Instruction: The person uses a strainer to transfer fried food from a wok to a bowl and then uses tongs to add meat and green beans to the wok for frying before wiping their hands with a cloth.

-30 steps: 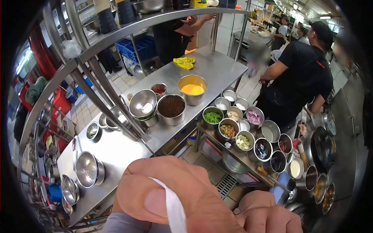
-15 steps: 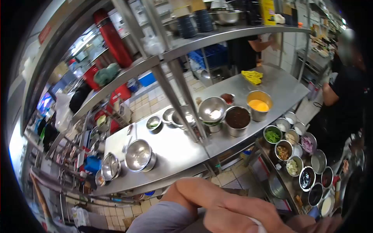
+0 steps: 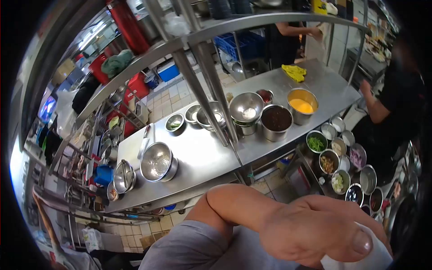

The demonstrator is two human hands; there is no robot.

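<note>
My left arm, in a grey sleeve, reaches across the bottom of the view toward the right. At its end my left hand [image 3: 310, 229] is closed, thumb pressed down, around a crumpled white cloth [image 3: 378, 252], most of it hidden under the fingers. The hand is held up close to the camera and overlaps the pans at the lower right in this view. My right hand is not in view.
A steel counter [image 3: 211, 155] carries steel bowls [image 3: 157, 162], a pot of dark sauce [image 3: 276, 119], a pot of orange liquid [image 3: 302, 105] and a yellow cloth [image 3: 294, 72]. Ingredient pans [image 3: 317, 143] stand at right beside a person in black [image 3: 391, 99]. A steel shelf [image 3: 270, 20] crosses above.
My left hand has risen toward the camera and moved right, with more of the white cloth showing. The skin-coloured blur at the bottom right is gone. The view has shifted slightly.
</note>
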